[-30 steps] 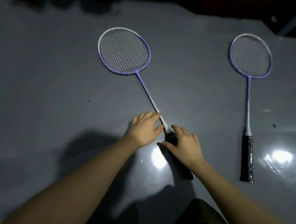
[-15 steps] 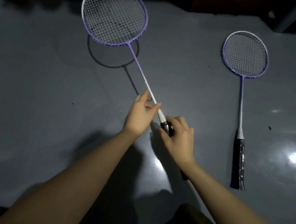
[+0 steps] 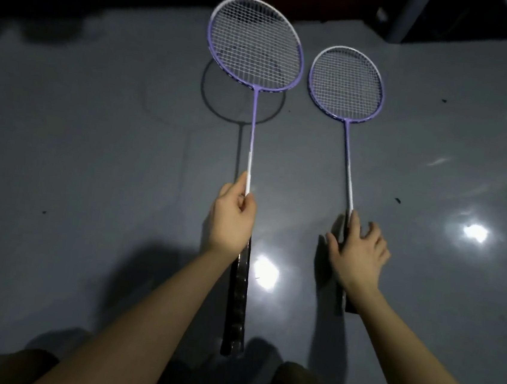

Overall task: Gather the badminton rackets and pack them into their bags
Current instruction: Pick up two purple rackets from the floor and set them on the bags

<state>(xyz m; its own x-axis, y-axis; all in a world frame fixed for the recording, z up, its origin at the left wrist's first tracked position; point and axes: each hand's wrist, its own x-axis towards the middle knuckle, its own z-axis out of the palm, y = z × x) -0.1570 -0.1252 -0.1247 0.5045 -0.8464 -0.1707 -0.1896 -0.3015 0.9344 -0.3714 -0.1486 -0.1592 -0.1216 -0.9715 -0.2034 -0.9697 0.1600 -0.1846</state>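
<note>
- Since half a second ago, the right hand (image 3: 357, 252) has let go of the first racket (image 3: 252, 148) and crossed to 3 o'clock, reaching the second racket (image 3: 348, 158); the left hand (image 3: 232, 216) now carries the first racket alone, swung to point straight toward 12 o'clock.
- The left hand pinches the first racket's thin shaft just above the black grip, head raised off the grey floor (image 3: 77, 157), its shadow lying beneath at 12 o'clock.
- The right hand is spread, fingers splayed over the top of the second racket's handle, which lies flat on the floor at 2 o'clock; no closed grasp shows yet.
- To do this pickup well, the right fingers should probably wrap the handle fully before lifting, keeping the two heads, now just beside each other, from clashing.
- Whether the right palm actually touches the handle cannot be told; the hand is motion-blurred.
- No bags are in view; the far edge at 12 o'clock is lost in darkness, and the knees at 6 o'clock are cut off.
</note>
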